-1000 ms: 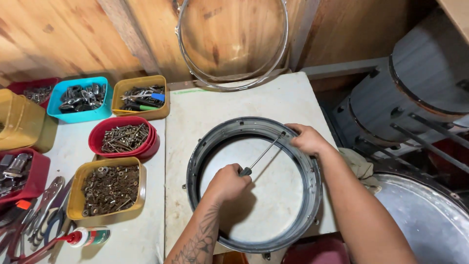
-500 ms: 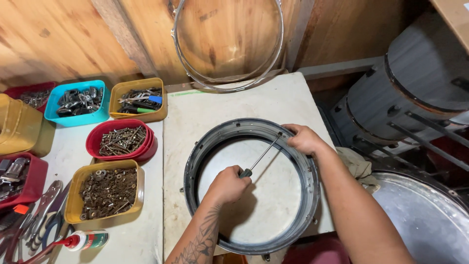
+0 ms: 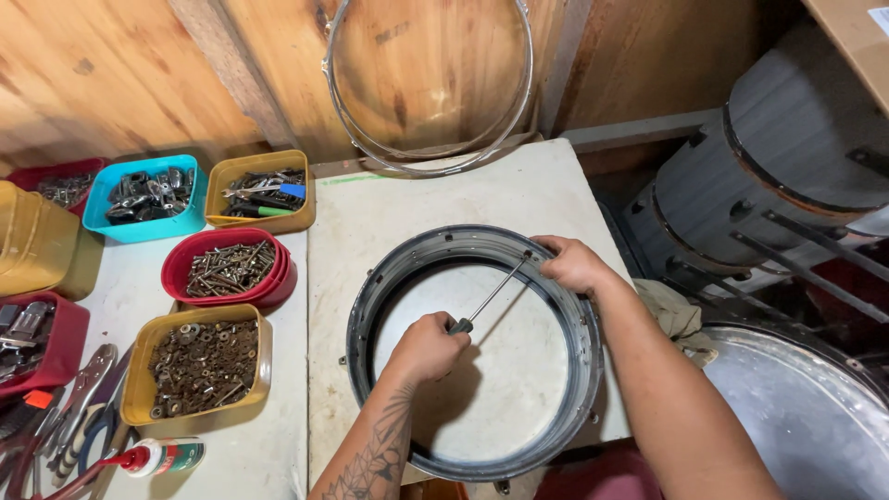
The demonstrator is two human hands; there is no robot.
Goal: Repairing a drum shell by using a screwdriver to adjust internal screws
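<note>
A shallow grey drum shell (image 3: 389, 268) lies flat on a white table (image 3: 426, 199). My left hand (image 3: 428, 345) is inside the shell, closed around the handle of a long screwdriver (image 3: 491, 298). The shaft slants up to the right and its tip meets the shell's inner wall near the far right rim. My right hand (image 3: 574, 264) grips that part of the rim from outside, right by the tip. Small screws or lugs stick out around the shell's outer wall.
Left of the shell stand bins of hardware: a yellow tray of washers (image 3: 199, 366), a red bowl of screws (image 3: 230, 268), a blue bin (image 3: 146, 196), another yellow bin (image 3: 261, 190). Pliers (image 3: 79, 407) and a glue bottle (image 3: 162, 456) lie front left. A metal hoop (image 3: 431, 83) leans on the wooden wall. Drums (image 3: 787, 176) stand right.
Both hands keep their hold on the screwdriver and the rim. Only the camera view has shifted slightly; the shell has not visibly moved.
</note>
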